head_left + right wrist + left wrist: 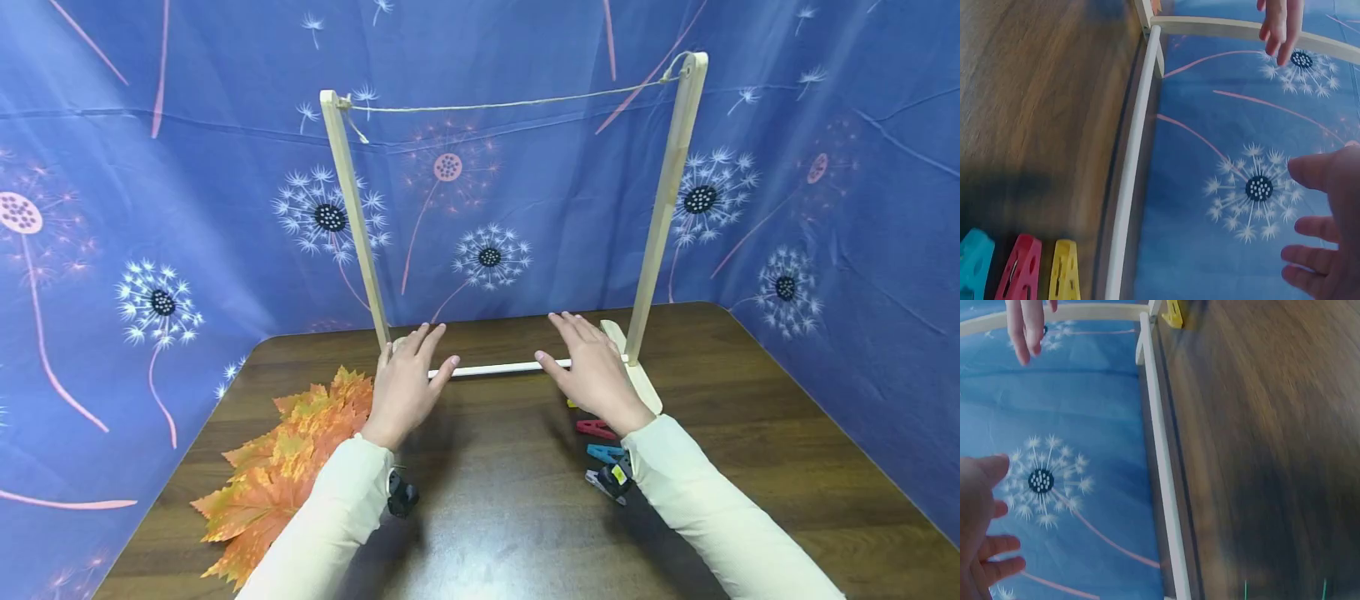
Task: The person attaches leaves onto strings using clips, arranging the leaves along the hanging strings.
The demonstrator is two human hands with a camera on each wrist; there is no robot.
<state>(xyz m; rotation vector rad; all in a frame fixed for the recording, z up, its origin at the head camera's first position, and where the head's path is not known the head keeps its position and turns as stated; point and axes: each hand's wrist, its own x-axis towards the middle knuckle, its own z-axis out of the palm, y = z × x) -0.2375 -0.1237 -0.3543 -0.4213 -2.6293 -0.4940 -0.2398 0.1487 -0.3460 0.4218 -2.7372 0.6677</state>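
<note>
A wooden frame stands at the back of the table, its two upright posts (pixel 667 200) joined low down by a white rod (pixel 498 368) and at the top by a thin string (pixel 480 106). My left hand (pixel 407 383) is held up near the left post with fingers spread, holding nothing. On the other side my right hand (pixel 596 375) hovers by the right post, also with straight fingers and nothing in it. Beneath the right forearm lie clothespins: red (pixel 1019 269), blue (pixel 974 262), yellow (pixel 1064 272) and a grey one (pixel 604 486).
Orange artificial maple leaves (pixel 277 475) lie in a pile on the left of the brown wooden table (pixel 495 517). Behind it hangs a blue cloth (pixel 225 208) printed with dandelions. A wrist camera (pixel 402 493) hangs under the left sleeve, another (pixel 617 475) under the right.
</note>
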